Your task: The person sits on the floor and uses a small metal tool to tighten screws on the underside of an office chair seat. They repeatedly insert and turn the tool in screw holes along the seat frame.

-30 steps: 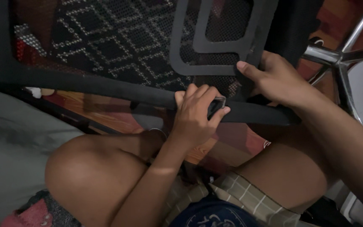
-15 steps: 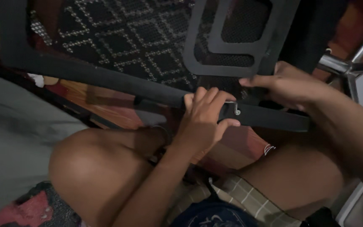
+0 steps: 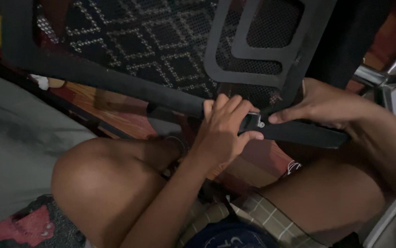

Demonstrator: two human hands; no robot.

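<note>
A black mesh chair back point(image 3: 152, 46) with a thick black frame lies tilted across my lap. My left hand point(image 3: 223, 133) is closed around its lower frame bar point(image 3: 115, 82), fingers wrapped over the top near a small metal screw fitting point(image 3: 257, 121). My right hand point(image 3: 326, 108) rests on the same bar just to the right, its fingertip touching beside the fitting. A black plastic lumbar bracket point(image 3: 262, 41) is fixed to the mesh above both hands. Whether a tool sits in either hand is hidden.
My bare knees point(image 3: 97, 179) and checked shorts point(image 3: 253, 216) fill the lower view. A chrome chair base leg point(image 3: 381, 76) shows at the right. A grey cushion point(image 3: 14, 138) lies to the left, a red patterned cloth point(image 3: 33, 227) at the bottom left, wooden floor point(image 3: 115, 110) beneath.
The view has shifted slightly, with the chair frame sitting lower. My left hand has slid a little right along the bar; my right hand's fingertip now meets the fitting.
</note>
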